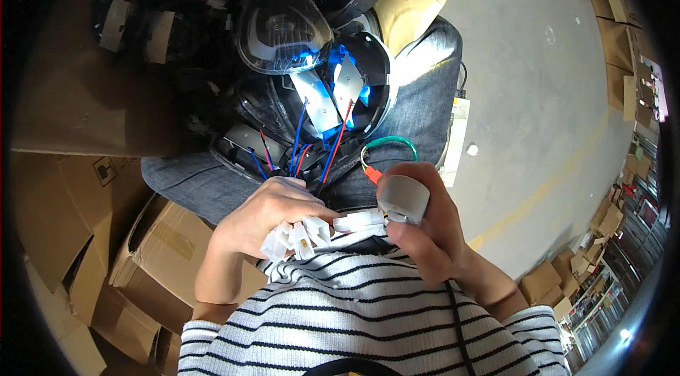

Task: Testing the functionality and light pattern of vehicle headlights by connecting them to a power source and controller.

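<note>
My left hand (258, 207) is closed round a bunch of white plastic wire connectors (296, 238), which stick out below the fingers. Red and blue wires (334, 149) run from this hand up to lamp units (280, 96) with metal plates, where blue light glows. My right hand (443, 231) grips a grey-white round, short cylindrical piece (404, 197). A white connector (359, 221) bridges the gap between both hands; whether it is fully joined cannot be seen. Beside the right fingers sits a red-orange plug (373, 174) with a looped green wire (393, 139).
More clear-lensed vehicle lamps (283, 29) pile up in a large cardboard box (71, 114) ahead and left. Cardboard cartons (166, 248) stand at my left. A white box-shaped device (455, 139) is on the grey floor (538, 93) beside my knee. Shelves and cartons line the far right.
</note>
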